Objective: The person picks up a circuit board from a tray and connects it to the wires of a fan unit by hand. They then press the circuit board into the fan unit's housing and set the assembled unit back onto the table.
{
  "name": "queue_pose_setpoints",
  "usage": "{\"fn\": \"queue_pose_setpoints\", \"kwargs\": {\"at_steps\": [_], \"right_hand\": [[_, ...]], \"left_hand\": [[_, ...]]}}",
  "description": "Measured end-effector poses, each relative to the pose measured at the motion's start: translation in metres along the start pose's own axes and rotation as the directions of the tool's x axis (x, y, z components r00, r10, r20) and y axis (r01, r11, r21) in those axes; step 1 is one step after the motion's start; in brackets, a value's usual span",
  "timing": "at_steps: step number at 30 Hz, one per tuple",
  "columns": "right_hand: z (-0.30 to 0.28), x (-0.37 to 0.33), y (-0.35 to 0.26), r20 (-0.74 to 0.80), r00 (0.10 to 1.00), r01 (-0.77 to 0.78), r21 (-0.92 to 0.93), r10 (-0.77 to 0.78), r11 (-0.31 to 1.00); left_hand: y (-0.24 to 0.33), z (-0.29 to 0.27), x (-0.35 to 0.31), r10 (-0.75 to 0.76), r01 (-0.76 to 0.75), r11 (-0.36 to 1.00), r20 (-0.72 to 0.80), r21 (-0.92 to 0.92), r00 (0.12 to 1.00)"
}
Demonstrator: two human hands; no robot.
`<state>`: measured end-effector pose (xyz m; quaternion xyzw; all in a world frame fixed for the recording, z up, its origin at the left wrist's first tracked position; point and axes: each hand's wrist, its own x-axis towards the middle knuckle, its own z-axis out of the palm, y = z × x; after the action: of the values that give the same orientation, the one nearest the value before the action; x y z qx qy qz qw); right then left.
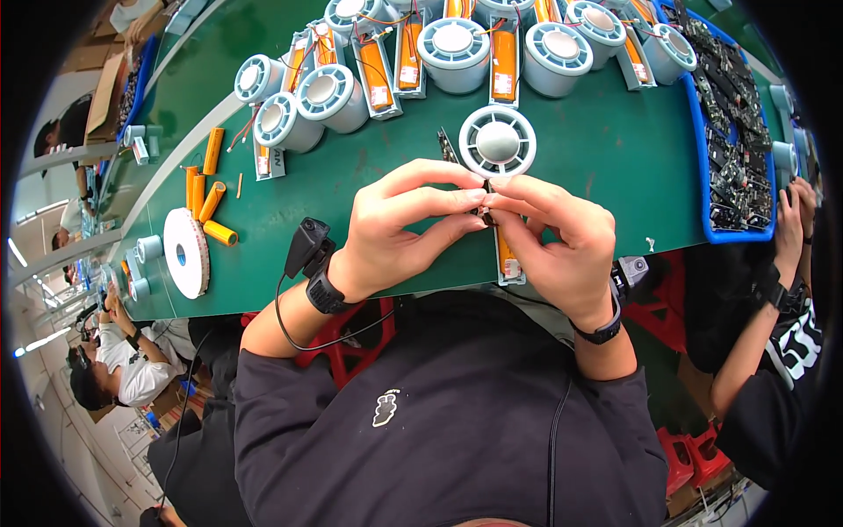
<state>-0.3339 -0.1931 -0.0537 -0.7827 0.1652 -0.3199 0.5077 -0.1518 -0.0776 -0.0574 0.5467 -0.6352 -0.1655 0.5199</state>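
My left hand (408, 215) and my right hand (558, 237) meet in front of me, fingertips pinched together. Between them is a small dark part (486, 213), mostly hidden by the fingers; its kind cannot be made out. Just beyond the fingertips stands a light-blue round unit (498, 142) with a slotted rim and a silver dome. From under my right hand shows the end of an orange battery pack (507, 260) in a pale housing. A narrow dark strip (448, 146), like a circuit board, sits left of the round unit.
Several similar units with orange packs (455, 53) line the back of the green table (369, 167). At right is a blue tray (742, 235) of circuit boards. Loose orange batteries (212, 151) and a white reel (186, 255) lie at left. Other people sit on both sides.
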Motion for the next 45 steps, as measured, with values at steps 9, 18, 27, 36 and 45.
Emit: {"fn": "queue_pose_setpoints", "kwargs": {"at_steps": [9, 18, 27, 36, 45], "right_hand": [[0.007, -0.006, -0.010, -0.040, 0.999, -0.008, -0.052, 0.006, 0.999], [0.010, -0.019, -0.022, 0.005, 0.960, -0.275, 0.182, 0.279, 0.944], [0.019, -0.026, -0.020, -0.105, 0.969, -0.206, 0.149, 0.223, 0.967], [0.000, -0.013, -0.005, -0.031, 0.998, -0.049, 0.069, 0.051, 0.996], [0.005, -0.009, 0.001, -0.058, 0.994, 0.092, -0.054, -0.095, 0.994]], "left_hand": [[0.003, 0.007, -0.005, -0.022, 0.021, 0.999, -0.033, -0.042, 0.999], [0.005, 0.009, -0.007, 0.014, -0.014, 1.000, -0.033, -0.008, 0.999], [0.004, 0.012, -0.005, 0.044, -0.043, 0.998, -0.034, 0.038, 0.998], [0.006, 0.013, -0.007, 0.096, -0.088, 0.987, -0.051, 0.132, 0.994], [0.006, 0.016, -0.002, 0.147, -0.129, 0.978, -0.105, 0.165, 0.984]]}}
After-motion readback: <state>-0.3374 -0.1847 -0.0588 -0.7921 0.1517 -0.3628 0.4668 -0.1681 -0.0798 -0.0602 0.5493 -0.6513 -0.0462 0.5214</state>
